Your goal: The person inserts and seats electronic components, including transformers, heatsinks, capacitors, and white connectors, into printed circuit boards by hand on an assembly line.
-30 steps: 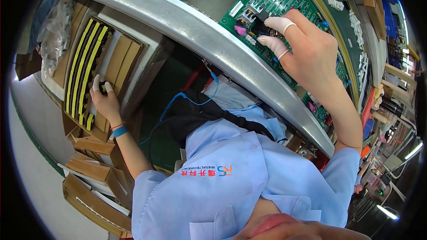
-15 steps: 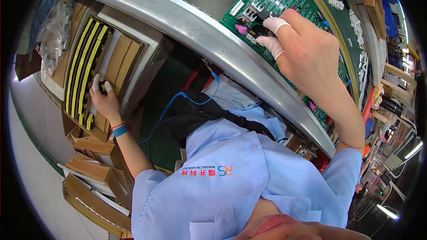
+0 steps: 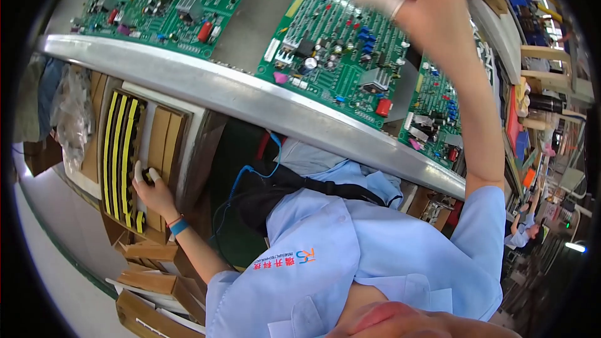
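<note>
My left hand (image 3: 155, 195) wears pale finger cots on thumb and forefinger and pinches a small black part (image 3: 148, 177). It is over a cardboard box (image 3: 178, 128) holding rows of black parts with yellow tops (image 3: 124, 150). My right hand (image 3: 432, 12) is raised at the top of the view, above the far edge of a green circuit board (image 3: 341, 91). Its fingers, also in cots, are smeared by motion, so what they hold cannot be made out. The board carries blue, red, black and silver components and a pink piece (image 3: 280, 77) near its left corner.
A second circuit board (image 3: 147, 22) lies to the left and a third (image 3: 432, 97) to the right. A metal rail (image 3: 244, 87) runs along their near side. A plastic bag (image 3: 74, 112) hangs at the left, above cardboard boxes (image 3: 150, 281). A blue coiled cord (image 3: 250, 172) trails below the rail.
My right hand has lifted from the components at the middle board's left corner and moved up and away. The view has shifted, showing more of the boards. My left hand stays at the box.
</note>
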